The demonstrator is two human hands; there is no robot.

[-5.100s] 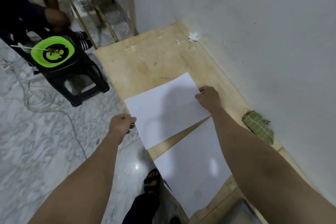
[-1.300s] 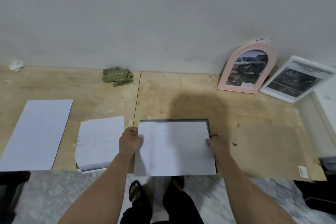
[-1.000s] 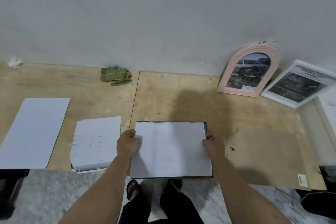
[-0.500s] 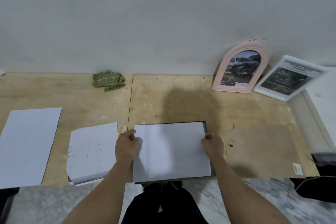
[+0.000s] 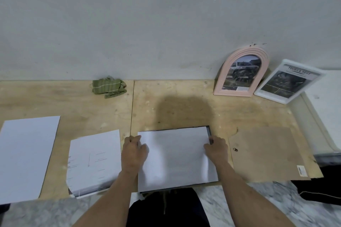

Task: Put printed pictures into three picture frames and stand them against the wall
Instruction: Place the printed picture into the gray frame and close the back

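- Along the plywood bench, pale and knotty with a seam down its middle, everything below is placed relative to the dark rectangular frame lying flat at the near edge.
- Far left of the frame, a plain white sheet lies flat, smooth and blank.
- Nearer, just left of the frame, a thin stack of printed sheets shows faint text through the paper, its near edge overhanging the bench.
- Beyond and left of the frame, a crumpled green striped cloth sits at the foot of the matte grey wall.
- At the frame's left edge, the left hand has curled fingers pinching the border of the white print, thumb on top.
- The print, face down and slightly glossy, covers nearly all the frame; only thin dark strips show along the far, right and near edges.
- At the frame's right edge, the right hand curls its fingers onto the print's border and the frame rim; how tightly, I cannot tell.
- Just right of the frame, a brown fibreboard backing panel lies flat with a small metal ring and a label.
- Beyond and right, a pink arched frame with a vehicle picture leans on the wall, with a white rectangular frame tilted beside it.
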